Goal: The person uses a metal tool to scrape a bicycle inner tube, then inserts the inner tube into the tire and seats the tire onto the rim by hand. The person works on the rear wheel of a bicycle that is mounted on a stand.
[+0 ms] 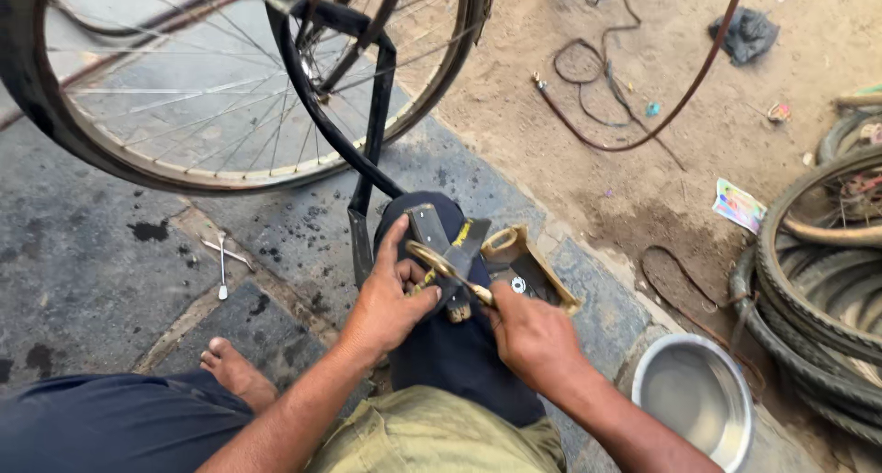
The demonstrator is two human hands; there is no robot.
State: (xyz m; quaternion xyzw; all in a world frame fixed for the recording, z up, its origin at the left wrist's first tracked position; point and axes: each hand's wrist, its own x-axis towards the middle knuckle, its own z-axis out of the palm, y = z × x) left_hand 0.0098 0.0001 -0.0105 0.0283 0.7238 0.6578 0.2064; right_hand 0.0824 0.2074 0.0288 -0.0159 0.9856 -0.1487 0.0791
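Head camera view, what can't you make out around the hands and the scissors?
- Scissors: the handles are hidden inside the right hand.
- Black rubber strip: its lower part is covered by the left hand, so its length is unclear.
- Bicycle wheel: cut off by the top edge.
- Steel bowl: its bottom is cut off by the frame.
- Spanners: too small to size.

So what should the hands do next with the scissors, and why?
Probably close the scissors a little further through the black rubber piece. The right hand grips the handles, the open blades lie across the rubber, and the left hand pins it on the knee, so a cut looks under way.
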